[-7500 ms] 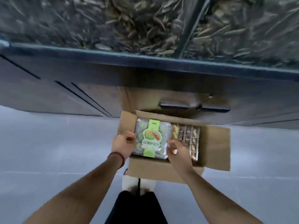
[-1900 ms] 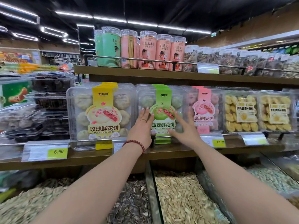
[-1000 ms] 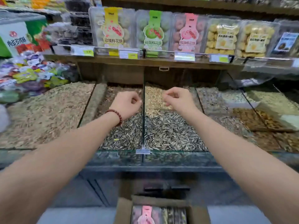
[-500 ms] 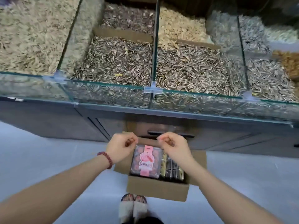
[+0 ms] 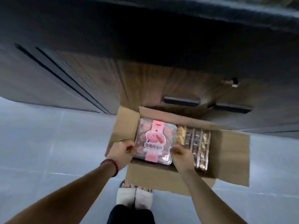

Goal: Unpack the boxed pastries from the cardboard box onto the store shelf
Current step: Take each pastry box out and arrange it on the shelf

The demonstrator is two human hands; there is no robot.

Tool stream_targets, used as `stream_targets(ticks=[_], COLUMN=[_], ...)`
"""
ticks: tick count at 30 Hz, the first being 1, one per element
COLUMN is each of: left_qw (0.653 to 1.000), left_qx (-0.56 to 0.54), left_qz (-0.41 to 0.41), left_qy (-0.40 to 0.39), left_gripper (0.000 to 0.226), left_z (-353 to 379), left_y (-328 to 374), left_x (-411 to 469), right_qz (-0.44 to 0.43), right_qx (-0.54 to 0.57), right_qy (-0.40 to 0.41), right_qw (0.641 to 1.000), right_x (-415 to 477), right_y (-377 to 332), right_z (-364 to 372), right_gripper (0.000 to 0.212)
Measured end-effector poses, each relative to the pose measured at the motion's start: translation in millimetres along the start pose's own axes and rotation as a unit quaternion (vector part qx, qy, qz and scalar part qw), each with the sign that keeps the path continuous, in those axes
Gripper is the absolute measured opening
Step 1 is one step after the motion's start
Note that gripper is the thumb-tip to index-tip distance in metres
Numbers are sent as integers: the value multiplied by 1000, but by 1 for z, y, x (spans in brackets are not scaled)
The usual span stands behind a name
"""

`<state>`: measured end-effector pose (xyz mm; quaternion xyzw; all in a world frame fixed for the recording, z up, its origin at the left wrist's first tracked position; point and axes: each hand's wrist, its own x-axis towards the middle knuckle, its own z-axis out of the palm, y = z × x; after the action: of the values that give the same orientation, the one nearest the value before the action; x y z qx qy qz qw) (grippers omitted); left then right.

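Note:
An open cardboard box [image 5: 150,175] stands on the floor in front of my feet. Inside on the left lies a clear pastry box with a pink label [image 5: 155,139], flat and face up. My left hand [image 5: 121,151] has its curled fingers on that pack's left edge. At the pack's right edge is my right hand [image 5: 182,157], fingers curled onto it. Several more clear packs [image 5: 195,147] stand on edge in the right half of the cardboard box. The store shelf is out of view.
A dark wooden cabinet front [image 5: 145,70] with two dark handles [image 5: 181,101] rises right behind the box. The box's right flap [image 5: 233,157] lies spread open. Grey floor [image 5: 48,143] stretches to the left. My slippered feet [image 5: 134,196] are just before the box.
My view has dropped from the shelf and seed bins to the floor. Both hands came down, empty, from the shelf into the cardboard box and closed on the sides of the pink-labelled pack.

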<state>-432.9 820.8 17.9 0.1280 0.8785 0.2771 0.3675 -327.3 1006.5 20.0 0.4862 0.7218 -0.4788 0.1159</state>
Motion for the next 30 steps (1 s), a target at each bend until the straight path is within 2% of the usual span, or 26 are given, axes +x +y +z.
stream_targets(ticks=[2, 5, 8, 10, 14, 18, 20, 25, 27, 29, 30], left_qw=[1000, 998, 997, 995, 986, 968, 964, 958, 958, 956, 954], left_qx=[3, -20, -20, -24, -83, -113, -107, -122, -130, -137, -146], left_qz=[-27, -51, -73, -84, -141, -216, -234, -249, -249, -254, -257], left_qy=[7, 16, -31, -41, -37, -63, -67, -70, -63, -58, -57], left_gripper=[17, 19, 18, 20, 42, 47, 50, 45, 39, 26, 28], left_z=[19, 43, 60, 66, 75, 84, 88, 95, 98, 98, 100], left_y=[-14, -27, -29, -30, -31, -16, -14, -9, -8, -8, -12], left_x=[21, 46, 64, 76, 96, 103, 111, 120, 122, 123, 127], right_qz=[9, 24, 31, 47, 92, 168, 198, 150, 151, 148, 147], right_qx=[-62, -77, -126, -92, -11, 60, 121, 159, 164, 180, 192], right_qy=[-17, -72, -92, -89, -83, -14, -16, -68, -79, -86, -89], right_qw=[998, 994, 987, 991, 992, 984, 972, 973, 972, 969, 966], right_x=[20, 38, 51, 59, 82, 98, 97, 103, 109, 115, 118], right_y=[18, 32, 46, 57, 77, 95, 107, 135, 133, 128, 127], right_z=[20, 37, 45, 47, 48, 49, 49, 58, 59, 57, 57], right_gripper=[20, 22, 44, 47, 64, 63, 51, 66, 56, 37, 27])
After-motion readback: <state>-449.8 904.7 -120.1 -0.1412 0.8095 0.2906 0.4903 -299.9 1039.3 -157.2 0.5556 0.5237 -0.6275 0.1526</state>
